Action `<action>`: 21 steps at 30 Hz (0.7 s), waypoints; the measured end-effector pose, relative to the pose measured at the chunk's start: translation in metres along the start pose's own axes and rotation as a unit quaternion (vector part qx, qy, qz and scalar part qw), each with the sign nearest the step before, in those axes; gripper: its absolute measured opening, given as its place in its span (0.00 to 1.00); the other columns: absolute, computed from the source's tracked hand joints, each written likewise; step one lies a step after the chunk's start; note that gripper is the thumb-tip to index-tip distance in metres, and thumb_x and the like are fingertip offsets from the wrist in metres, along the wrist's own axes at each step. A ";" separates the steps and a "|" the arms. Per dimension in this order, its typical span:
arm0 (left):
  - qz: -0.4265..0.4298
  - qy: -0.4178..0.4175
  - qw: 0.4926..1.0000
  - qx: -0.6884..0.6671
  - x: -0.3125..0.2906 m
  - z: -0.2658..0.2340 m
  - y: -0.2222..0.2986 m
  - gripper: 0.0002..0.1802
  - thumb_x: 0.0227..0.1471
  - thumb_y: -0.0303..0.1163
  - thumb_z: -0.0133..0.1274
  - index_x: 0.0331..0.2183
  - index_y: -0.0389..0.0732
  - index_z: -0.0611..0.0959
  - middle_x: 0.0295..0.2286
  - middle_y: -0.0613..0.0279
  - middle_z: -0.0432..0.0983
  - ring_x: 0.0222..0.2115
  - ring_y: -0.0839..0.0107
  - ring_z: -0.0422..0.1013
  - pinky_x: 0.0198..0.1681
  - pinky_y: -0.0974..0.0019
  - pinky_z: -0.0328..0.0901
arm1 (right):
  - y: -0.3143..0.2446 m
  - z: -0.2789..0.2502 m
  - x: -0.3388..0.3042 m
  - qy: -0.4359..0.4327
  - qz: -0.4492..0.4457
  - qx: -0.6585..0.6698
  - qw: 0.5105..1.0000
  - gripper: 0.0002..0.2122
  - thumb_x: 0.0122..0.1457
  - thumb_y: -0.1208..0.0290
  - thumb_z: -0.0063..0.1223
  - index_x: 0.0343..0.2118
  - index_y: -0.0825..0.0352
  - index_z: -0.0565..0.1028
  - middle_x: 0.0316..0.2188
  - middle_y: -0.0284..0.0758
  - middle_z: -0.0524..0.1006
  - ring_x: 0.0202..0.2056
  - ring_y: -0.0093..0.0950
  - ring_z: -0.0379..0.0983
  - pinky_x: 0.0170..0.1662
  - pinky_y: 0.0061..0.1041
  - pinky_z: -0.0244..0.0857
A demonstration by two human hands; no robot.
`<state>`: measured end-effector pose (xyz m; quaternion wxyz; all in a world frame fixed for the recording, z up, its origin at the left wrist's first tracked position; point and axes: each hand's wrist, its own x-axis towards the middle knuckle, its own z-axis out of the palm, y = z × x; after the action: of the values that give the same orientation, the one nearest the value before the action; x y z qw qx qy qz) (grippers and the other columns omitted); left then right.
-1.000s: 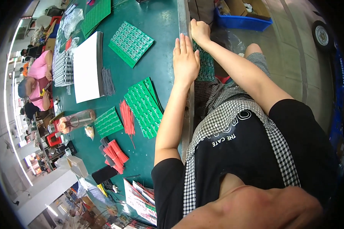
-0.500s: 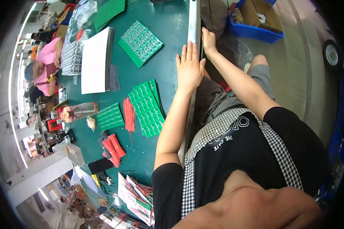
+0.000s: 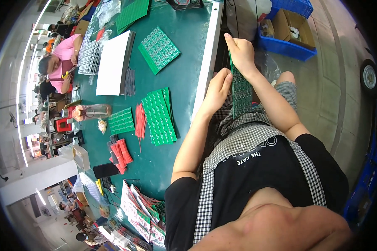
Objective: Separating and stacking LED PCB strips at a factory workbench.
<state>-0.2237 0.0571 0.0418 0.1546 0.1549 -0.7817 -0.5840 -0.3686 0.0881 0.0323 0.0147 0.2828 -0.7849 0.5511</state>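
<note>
A green circuit board panel (image 3: 241, 93) is held on edge over my lap, just off the table's edge. My right hand (image 3: 241, 54) grips its far end, the thumb laid along the upper edge. Closer to me, my left hand (image 3: 217, 91) has its fingers curled at the panel's table-side edge. On the table to the left lie a fanned stack of green panels (image 3: 158, 117), a panel with many small parts on a green sheet (image 3: 160, 48), and red wires (image 3: 140, 121).
The green table (image 3: 188, 58) has a pale metal edge strip (image 3: 208, 62). On it are a white stack (image 3: 113, 65), grey wires (image 3: 130, 81), a bottle (image 3: 90, 112), a phone (image 3: 106, 170) and red bundles (image 3: 121, 154). A blue crate (image 3: 287, 46) stands right; a person in pink (image 3: 63, 62) sits opposite.
My left hand has left the table edge and curled at the panel. A panel, not visible before, now stands upright between my hands. My view has shifted slightly.
</note>
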 end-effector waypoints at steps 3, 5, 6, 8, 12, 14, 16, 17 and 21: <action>0.017 0.011 1.000 0.002 -0.004 0.008 -0.001 0.13 0.58 0.32 0.40 0.25 0.35 0.66 0.16 0.60 0.58 0.19 0.73 0.55 0.24 0.68 0.56 | 0.000 -0.002 -0.006 -0.015 0.013 0.023 1.000 0.26 0.58 0.55 0.42 0.10 0.71 0.65 0.07 0.42 0.59 0.10 0.33 0.56 0.18 0.33 0.49; 0.045 0.035 0.997 0.057 -0.003 0.010 -0.002 0.12 0.58 0.31 0.40 0.24 0.35 0.66 0.16 0.61 0.57 0.19 0.74 0.54 0.24 0.69 0.55 | -0.002 -0.002 -0.005 0.016 -0.033 0.011 0.999 0.26 0.58 0.55 0.42 0.10 0.71 0.65 0.07 0.41 0.58 0.10 0.29 0.53 0.17 0.32 0.49; 0.041 0.035 0.998 0.034 -0.002 0.010 0.000 0.12 0.57 0.31 0.41 0.24 0.36 0.66 0.16 0.62 0.56 0.19 0.75 0.53 0.24 0.70 0.55 | -0.002 -0.002 -0.005 0.010 -0.029 0.021 0.999 0.26 0.59 0.57 0.42 0.09 0.71 0.64 0.05 0.36 0.58 0.10 0.24 0.53 0.16 0.28 0.48; 0.015 0.009 0.996 -0.083 -0.001 0.012 -0.005 0.14 0.57 0.35 0.42 0.22 0.39 0.65 0.17 0.73 0.55 0.20 0.83 0.51 0.24 0.76 0.51 | 0.004 -0.003 -0.004 -0.031 -0.006 0.083 0.996 0.25 0.59 0.58 0.43 0.08 0.70 0.63 0.05 0.33 0.58 0.10 0.21 0.54 0.16 0.26 0.47; -0.037 0.011 0.964 -0.264 -0.007 0.023 -0.009 0.13 0.58 0.35 0.42 0.23 0.41 0.67 0.18 0.74 0.58 0.18 0.82 0.55 0.22 0.78 0.53 | 0.012 0.005 -0.007 -0.083 0.047 0.238 0.967 0.25 0.60 0.62 0.42 0.07 0.65 0.60 0.06 0.25 0.59 0.10 0.15 0.52 0.16 0.19 0.45; -0.046 0.004 0.944 -0.326 -0.004 0.025 -0.012 0.13 0.57 0.36 0.42 0.23 0.42 0.67 0.18 0.73 0.59 0.18 0.81 0.56 0.22 0.78 0.54 | 0.015 0.007 -0.005 -0.083 0.071 0.300 0.948 0.25 0.60 0.62 0.42 0.06 0.65 0.60 0.06 0.25 0.58 0.10 0.15 0.51 0.16 0.19 0.44; -0.070 0.018 0.895 -0.441 -0.002 0.027 -0.016 0.13 0.57 0.37 0.43 0.24 0.43 0.67 0.17 0.71 0.59 0.17 0.80 0.57 0.21 0.77 0.55 | 0.018 0.007 -0.002 -0.089 0.079 0.332 0.936 0.24 0.61 0.62 0.41 0.07 0.62 0.58 0.07 0.25 0.58 0.11 0.15 0.49 0.16 0.17 0.43; -0.044 0.045 0.872 -0.485 -0.002 0.027 -0.018 0.13 0.57 0.38 0.43 0.24 0.43 0.67 0.17 0.69 0.61 0.17 0.79 0.59 0.22 0.77 0.56 | 0.019 0.005 0.003 -0.061 0.085 0.313 0.944 0.25 0.60 0.60 0.41 0.06 0.65 0.60 0.06 0.26 0.59 0.10 0.16 0.52 0.16 0.20 0.45; -0.081 0.059 0.994 -0.043 -0.007 0.021 -0.030 0.21 0.59 0.42 0.39 0.21 0.37 0.73 0.18 0.64 0.69 0.18 0.75 0.65 0.23 0.73 0.60 | 0.029 -0.014 0.013 0.048 0.033 0.043 0.997 0.26 0.58 0.54 0.43 0.08 0.69 0.65 0.05 0.32 0.61 0.11 0.22 0.58 0.18 0.26 0.52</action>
<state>-0.2241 0.0697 0.0068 0.1594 0.2445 -0.7301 -0.6178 -0.3972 0.1019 0.0174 0.0222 0.2305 -0.7674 0.5978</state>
